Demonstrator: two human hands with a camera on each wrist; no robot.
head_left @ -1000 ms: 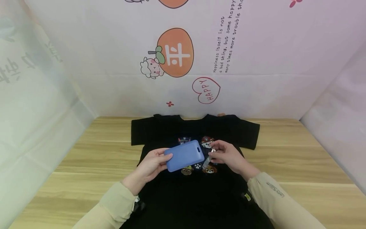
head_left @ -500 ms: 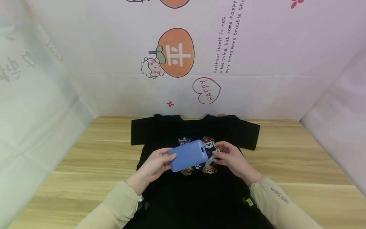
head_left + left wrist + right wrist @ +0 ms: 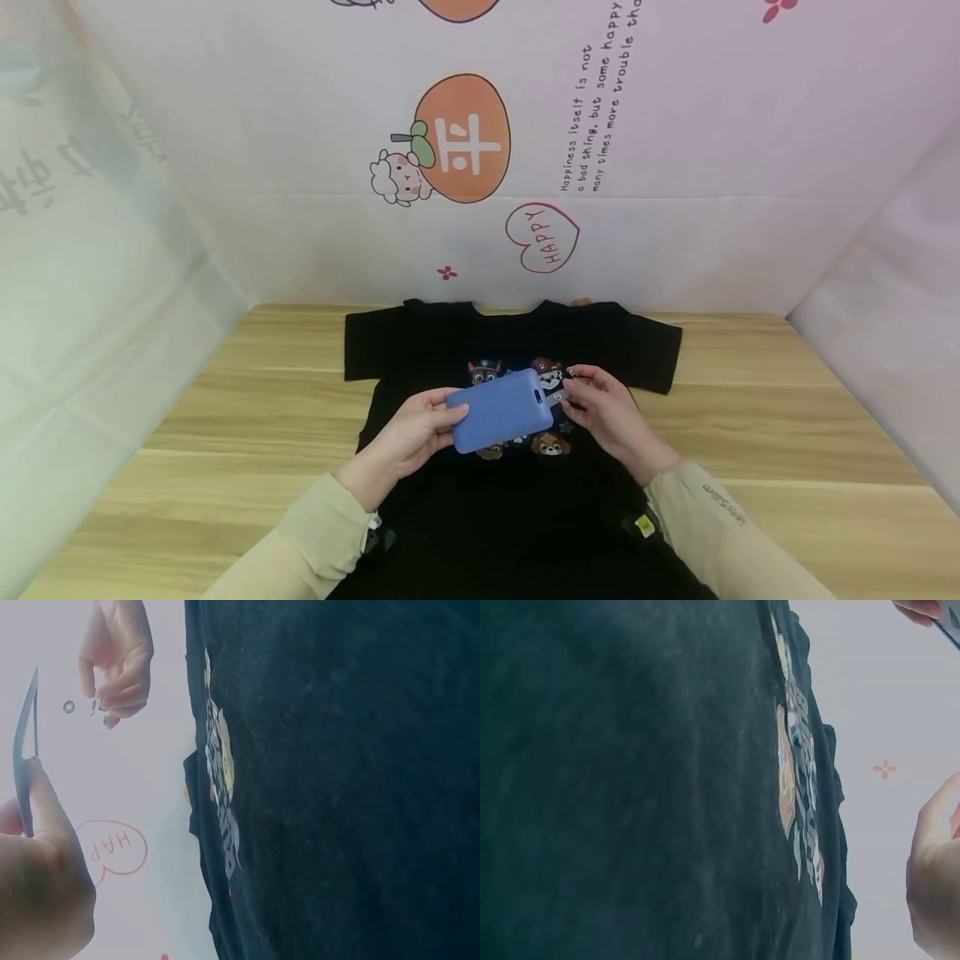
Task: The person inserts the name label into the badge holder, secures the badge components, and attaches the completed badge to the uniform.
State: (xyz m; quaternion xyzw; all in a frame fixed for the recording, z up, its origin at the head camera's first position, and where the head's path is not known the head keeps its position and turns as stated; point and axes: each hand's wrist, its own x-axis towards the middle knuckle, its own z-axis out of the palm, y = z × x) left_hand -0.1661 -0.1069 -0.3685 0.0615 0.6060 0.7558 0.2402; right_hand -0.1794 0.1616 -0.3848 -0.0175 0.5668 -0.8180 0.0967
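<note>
A blue card holder (image 3: 501,412) with a slot near one short end is held tilted above the black T-shirt (image 3: 517,517). My left hand (image 3: 412,433) grips its left end, thumb on top. Beside the slotted end, my right hand (image 3: 611,417) pinches a badge strap clip (image 3: 557,397) with a clear strap and a metal part. The strap's tip overlaps the holder's slotted end in the head view. In the left wrist view the card holder (image 3: 24,757) shows edge-on, and a round snap (image 3: 69,706) lies between it and the right hand's fingers.
The T-shirt lies spread on a wooden table (image 3: 750,400), with cartoon dog prints (image 3: 551,444) under the hands. A white printed cloth (image 3: 300,250) hangs behind and at both sides. A small dark device (image 3: 375,537) sits by the left cuff.
My left hand has moved the card holder slightly to the right. My right hand has turned the strap from hanging down to pointing left at the slotted end.
</note>
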